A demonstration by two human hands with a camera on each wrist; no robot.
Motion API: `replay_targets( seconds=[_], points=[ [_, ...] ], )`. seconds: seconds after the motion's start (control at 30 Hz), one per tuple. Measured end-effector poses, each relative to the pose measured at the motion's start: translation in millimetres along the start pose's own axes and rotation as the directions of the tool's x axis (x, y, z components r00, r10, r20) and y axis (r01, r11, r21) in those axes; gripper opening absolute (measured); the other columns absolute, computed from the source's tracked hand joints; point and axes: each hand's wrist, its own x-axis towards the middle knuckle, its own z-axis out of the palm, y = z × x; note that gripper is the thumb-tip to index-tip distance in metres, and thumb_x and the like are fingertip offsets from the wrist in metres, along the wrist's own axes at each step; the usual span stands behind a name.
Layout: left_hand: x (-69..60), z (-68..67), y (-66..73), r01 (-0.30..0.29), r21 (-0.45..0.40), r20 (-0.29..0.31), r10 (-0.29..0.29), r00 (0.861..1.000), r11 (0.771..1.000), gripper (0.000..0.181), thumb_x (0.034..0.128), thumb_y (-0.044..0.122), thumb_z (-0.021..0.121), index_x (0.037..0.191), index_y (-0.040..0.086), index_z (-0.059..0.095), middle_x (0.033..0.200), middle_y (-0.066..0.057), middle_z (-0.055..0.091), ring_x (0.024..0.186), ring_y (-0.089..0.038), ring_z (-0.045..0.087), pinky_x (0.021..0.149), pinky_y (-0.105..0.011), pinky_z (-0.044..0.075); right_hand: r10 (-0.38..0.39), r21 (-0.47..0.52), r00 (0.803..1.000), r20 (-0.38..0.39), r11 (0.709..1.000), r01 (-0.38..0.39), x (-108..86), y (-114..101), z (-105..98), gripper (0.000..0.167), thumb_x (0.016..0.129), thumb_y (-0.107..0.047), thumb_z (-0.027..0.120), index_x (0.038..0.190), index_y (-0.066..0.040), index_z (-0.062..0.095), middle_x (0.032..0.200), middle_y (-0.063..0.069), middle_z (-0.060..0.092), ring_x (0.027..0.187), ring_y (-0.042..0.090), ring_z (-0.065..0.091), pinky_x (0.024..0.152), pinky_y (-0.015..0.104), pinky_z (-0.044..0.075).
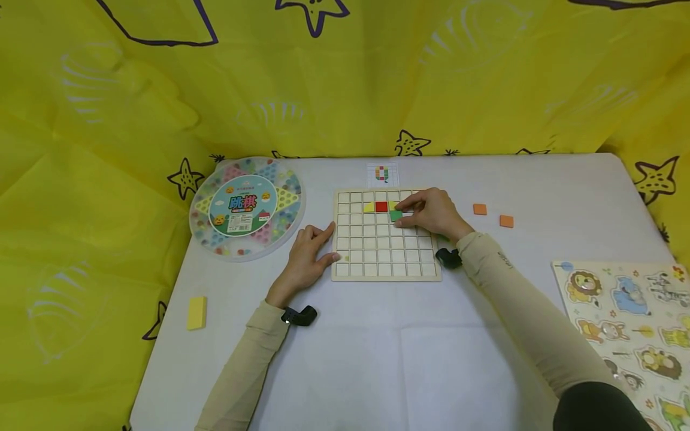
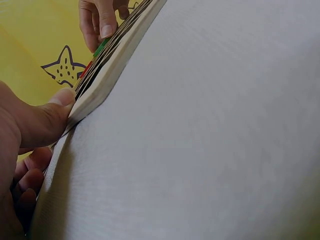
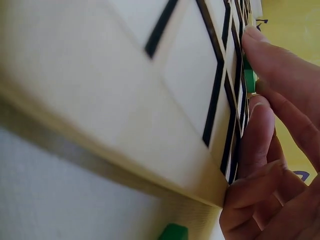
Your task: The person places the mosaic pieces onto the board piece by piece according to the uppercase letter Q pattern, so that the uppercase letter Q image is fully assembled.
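Overall, white-covered table [image 1: 345,371], yellow curtain [image 1: 345,90] printed with starfish hanging behind it. Grid board [image 1: 377,256] lies flat near table's middle, red tile [image 1: 381,206] in its second row from back. Left hand [image 1: 306,258] rests at board's left edge, thumb and forefinger spread wide against it, palm side toward board. Right hand [image 1: 435,213] reaches over board's right edge, wrist bent, thumb and finger narrowly pinching green tile [image 1: 396,216], just nearer and right of red tile.
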Motion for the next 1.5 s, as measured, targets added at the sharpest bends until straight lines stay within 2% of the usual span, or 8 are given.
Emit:
replay_targets(
  seconds=[0.3, 0.43, 0.77, 1.0, 1.17, 1.3, 1.5],
  points=[
    [-0.7, -1.1, 1.2, 0.003, 0.006, 0.004, -0.003, 1.000, 1.000, 0.074, 0.0941, 0.019, 0.080, 0.158, 0.003, 0.047, 0.116, -0.017, 0.053, 0.101, -0.030, 0.042, 0.085, -0.038, 0.032, 0.024, 0.006, 1.000, 0.008, 1.000, -0.024, -1.5, -2, -1, 0.033, 0.079, -0.024, 0.096, 0.107, -0.012, 0.085, 0.112, 0.009, 0.077, 0.087, 0.024, 0.057, 0.076, 0.034, 0.043],
    [-1.1, -1.2, 1.4, 0.010, 0.003, 0.008, -0.010, 1.000, 1.000, 0.074, 0.0947, 0.020, 0.079, 0.159, 0.004, 0.046, 0.117, -0.017, 0.053, 0.102, -0.031, 0.042, 0.086, -0.039, 0.033, 0.009, -0.022, 1.000, 0.008, 1.000, -0.009, -1.3, -2, 0, 0.033, 0.079, -0.027, 0.096, 0.107, -0.012, 0.085, 0.111, 0.009, 0.078, 0.087, 0.024, 0.057, 0.076, 0.034, 0.043],
    [-0.8, -0.5, 1.6, 0.018, -0.007, 0.013, -0.018, 1.000, 1.000, 0.075, 0.0945, 0.020, 0.080, 0.159, 0.004, 0.046, 0.117, -0.018, 0.052, 0.103, -0.031, 0.042, 0.087, -0.039, 0.032, 0.002, -0.015, 1.000, 0.023, 1.000, -0.002, -2.8, -3, -2, 0.030, 0.083, -0.027, 0.093, 0.107, -0.011, 0.085, 0.111, 0.011, 0.077, 0.087, 0.023, 0.056, 0.077, 0.033, 0.042],
    [-1.3, -1.7, 2.9, 0.003, 0.003, -0.001, -0.003, 1.000, 1.000, 0.074, 0.0941, 0.019, 0.080, 0.158, 0.003, 0.047, 0.116, -0.018, 0.053, 0.102, -0.031, 0.043, 0.086, -0.039, 0.033, -0.016, -0.038, 1.000, 0.023, 0.999, 0.017, -1.2, -3, -1, 0.029, 0.084, -0.027, 0.092, 0.106, -0.011, 0.085, 0.111, 0.011, 0.078, 0.086, 0.023, 0.056, 0.076, 0.033, 0.042],
    [-1.1, -1.4, 2.2, 0.005, 0.004, -0.003, -0.005, 1.000, 1.000, 0.074, 0.0947, 0.019, 0.079, 0.159, 0.003, 0.047, 0.117, -0.017, 0.053, 0.102, -0.031, 0.043, 0.086, -0.040, 0.033, -0.016, -0.005, 1.000, 0.012, 1.000, 0.016, -2.5, -3, -2, 0.029, 0.084, -0.026, 0.093, 0.106, -0.011, 0.085, 0.111, 0.011, 0.078, 0.086, 0.023, 0.057, 0.076, 0.032, 0.043],
    [-0.5, -0.3, 1.2, 0.001, 0.002, -0.003, -0.001, 1.000, 1.000, 0.073, 0.0950, 0.019, 0.079, 0.159, 0.002, 0.047, 0.117, -0.018, 0.053, 0.102, -0.031, 0.043, 0.087, -0.041, 0.034, 0.006, 0.045, 1.000, -0.001, 0.999, -0.006, -5.3, -1, -7, 0.029, 0.085, -0.026, 0.092, 0.108, -0.011, 0.084, 0.114, 0.011, 0.078, 0.088, 0.024, 0.060, 0.077, 0.031, 0.046],
    [-0.9, 0.1, 1.6, -0.002, 0.005, -0.002, 0.002, 1.000, 1.000, 0.073, 0.0948, 0.019, 0.079, 0.158, 0.001, 0.047, 0.116, -0.018, 0.053, 0.101, -0.031, 0.042, 0.086, -0.041, 0.034, 0.085, 0.042, 0.996, -0.003, 0.996, -0.085, -12.5, 7, -25, 0.034, 0.089, -0.033, 0.088, 0.115, -0.011, 0.082, 0.113, 0.012, 0.074, 0.091, 0.027, 0.055, 0.073, 0.034, 0.045]
  ],
)
